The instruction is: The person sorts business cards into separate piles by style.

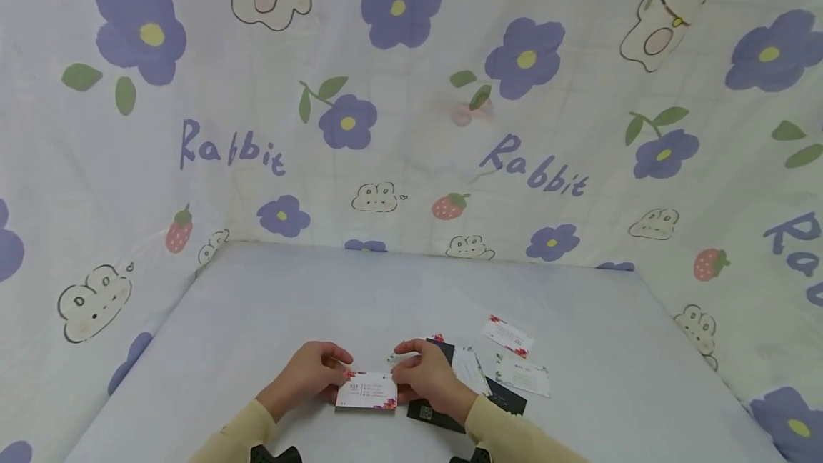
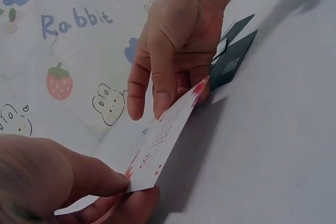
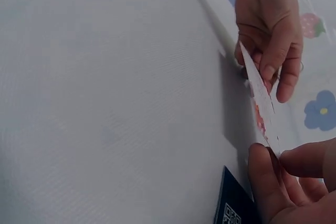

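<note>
Between both hands, a white business card (image 1: 366,391) with red floral corners and small print is held up over the white table (image 1: 270,306). My left hand (image 1: 315,370) pinches its left edge between thumb and fingers. At the opposite edge, my right hand (image 1: 434,377) grips the card with thumb and fingertips. The left wrist view shows the printed face of the card (image 2: 165,140) slanting between the two hands, its shadow falling on the table beneath. From the right wrist, the card (image 3: 258,95) appears nearly edge-on.
Beside and beneath the right forearm lie black cards (image 1: 508,397), one with a QR code, overlapped by a white leaf-patterned card (image 1: 472,370). Farther right are a red-flowered card (image 1: 508,336) and a green-leaf card (image 1: 522,376). A printed rabbit-and-flower cloth (image 1: 411,163) surrounds the table.
</note>
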Available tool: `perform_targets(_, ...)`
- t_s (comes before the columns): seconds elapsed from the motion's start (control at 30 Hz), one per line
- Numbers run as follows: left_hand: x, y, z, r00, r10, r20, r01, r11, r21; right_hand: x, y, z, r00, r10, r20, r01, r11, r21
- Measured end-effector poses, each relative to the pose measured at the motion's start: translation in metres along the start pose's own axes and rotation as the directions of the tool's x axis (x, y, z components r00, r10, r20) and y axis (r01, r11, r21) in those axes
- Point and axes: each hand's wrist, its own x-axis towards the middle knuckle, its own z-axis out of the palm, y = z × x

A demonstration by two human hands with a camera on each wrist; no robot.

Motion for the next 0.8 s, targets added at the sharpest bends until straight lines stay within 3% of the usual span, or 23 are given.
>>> perform_targets(0.1, -0.003, 0.0, 0.0, 1.0, -0.002, 0.003, 0.002, 0.999, 0.033, -0.002, 0.002, 0.003, 0.998, -0.063, 0.001, 0.063, 0.993, -0.096)
perform_targets(0.27, -0.002, 0.002, 0.005, 1.0, 0.016, -0.002, -0.016, 0.998, 0.063, -0.003, 0.002, 0.002, 0.995, -0.097, -0.018, 0.092, 0.98, -0.177)
perform_targets(0.53, 0.005, 0.01, 0.017, 0.995, 0.099, -0.017, -0.096, 0.988, 0.124, -0.003, 0.004, -0.01, 0.992, -0.12, -0.041, 0.109, 0.973, -0.202)
perform_targets(0.8, 0.009, 0.016, 0.026, 0.992, 0.128, -0.022, -0.123, 0.981, 0.15, -0.006, 0.004, -0.02, 0.992, -0.114, -0.062, 0.095, 0.963, -0.254)
